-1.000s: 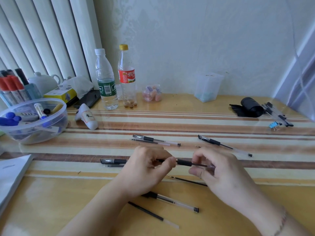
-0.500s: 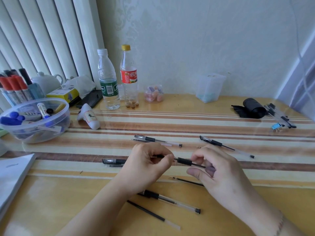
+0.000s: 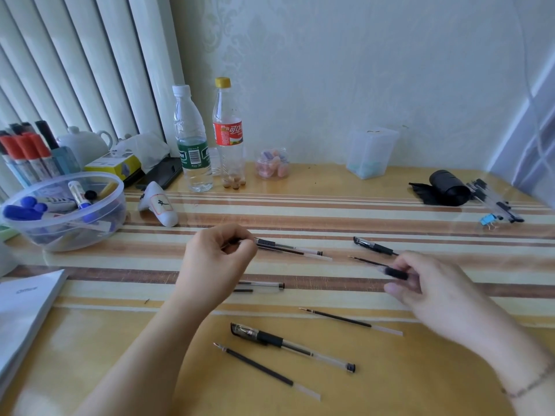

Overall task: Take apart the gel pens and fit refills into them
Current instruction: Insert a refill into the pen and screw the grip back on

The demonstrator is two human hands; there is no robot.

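Note:
My left hand (image 3: 216,259) is pinched on a small dark pen tip piece (image 3: 237,241), mostly hidden by my fingers. My right hand (image 3: 426,286) grips a blurred pen barrel by its black grip (image 3: 396,273). The hands are well apart. On the table lie a pen with a refill beside it (image 3: 291,250) just right of my left hand, a capped pen (image 3: 374,246), a thin refill (image 3: 366,261), a clear barrel (image 3: 264,285), a refill (image 3: 350,321), a capped pen (image 3: 291,345) and another refill (image 3: 264,370).
A clear bowl of markers (image 3: 64,205) stands at the left, two bottles (image 3: 192,145) at the back. A white tube (image 3: 159,205), a candy jar (image 3: 271,163), a clear box (image 3: 371,151), a black roll (image 3: 447,187), more pens (image 3: 495,202) and paper (image 3: 24,310) are around.
My hands held one pen together; now they have pulled apart. The left hand went up and left with a small piece, the right went right with the barrel.

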